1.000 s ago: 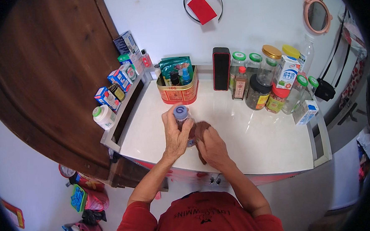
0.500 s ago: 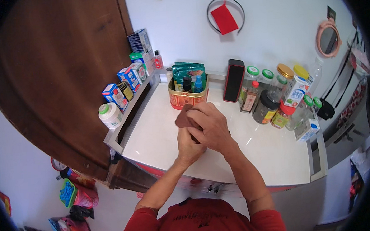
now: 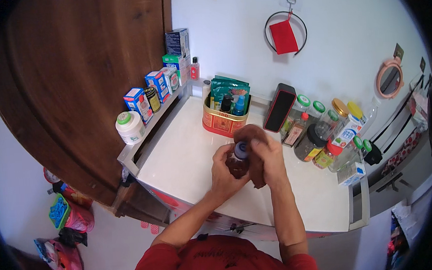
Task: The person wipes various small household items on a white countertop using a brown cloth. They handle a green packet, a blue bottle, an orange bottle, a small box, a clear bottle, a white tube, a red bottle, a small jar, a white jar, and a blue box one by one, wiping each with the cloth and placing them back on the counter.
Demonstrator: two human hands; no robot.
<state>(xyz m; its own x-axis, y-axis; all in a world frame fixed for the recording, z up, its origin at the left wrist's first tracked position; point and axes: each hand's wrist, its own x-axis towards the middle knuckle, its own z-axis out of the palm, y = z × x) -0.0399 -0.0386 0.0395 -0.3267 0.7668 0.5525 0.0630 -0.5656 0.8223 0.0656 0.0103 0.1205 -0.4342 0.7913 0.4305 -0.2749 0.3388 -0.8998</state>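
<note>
My left hand [image 3: 222, 176] is wrapped round a dark reddish-brown bottle [image 3: 237, 167] with a greyish-blue cap [image 3: 240, 150], held above the white countertop. My right hand [image 3: 273, 160] grips a brown cloth [image 3: 257, 174] against the bottle's right side. Part of the cloth stands up behind the cap, and one end hangs below my right fingers. Just beyond my hands is a red and gold tin [image 3: 220, 123] holding green packets, a dark-capped bottle and a blue bottle.
A black speaker [image 3: 279, 107] leans at the back. To its right stand several glass jars [image 3: 326, 124], a sauce bottle [image 3: 295, 130] and cartons. Boxes and a white tub [image 3: 130, 128] line the raised left rail. A metal rail [image 3: 365, 195] edges the counter's right side.
The cloth has moved from over the bottle's top to its right side with my right hand, uncovering the cap. The whole view has shifted and tilted a little.
</note>
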